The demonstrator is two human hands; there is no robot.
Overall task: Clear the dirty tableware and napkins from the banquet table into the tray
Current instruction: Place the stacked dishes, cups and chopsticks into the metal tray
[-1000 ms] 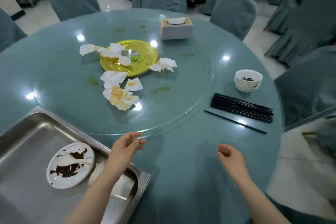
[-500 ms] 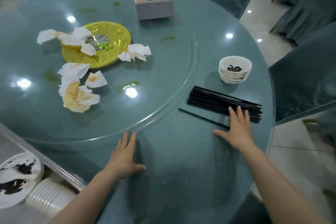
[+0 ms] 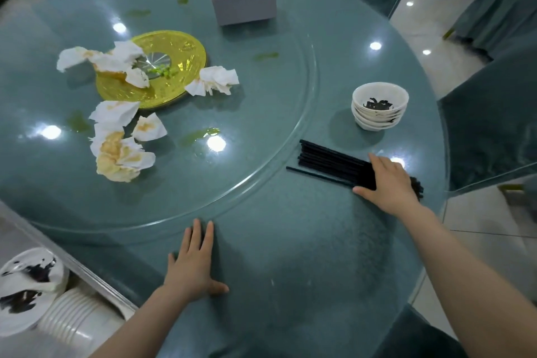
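Two bare hands are on the round teal worktop (image 3: 290,256); the left hand (image 3: 193,267) lies flat with palm down and fingers spread just short of the glass turntable (image 3: 261,131), its grip wide and holding nothing; the right hand (image 3: 388,183) is laid over the near end of a bundle of black chopsticks (image 3: 331,161), fingers arched across them and thumb on the worktop, its grip only part closed and not yet clamped round them; one single chopstick (image 3: 313,175) lies just beside the bundle on the near side. Beyond the bundle stands a stack of small white bowls (image 3: 379,106), the top one smeared with dark sauce. On the turntable sit a yellow plate (image 3: 180,67) and several crumpled, stained napkins (image 3: 122,151), some on the plate and some beside it; a grey tissue box (image 3: 244,0) stands at the far side. At the lower left, the metal tray (image 3: 87,279) holds a sauce-stained white plate (image 3: 26,288) and a stack of white cups (image 3: 69,320) lying on its side.
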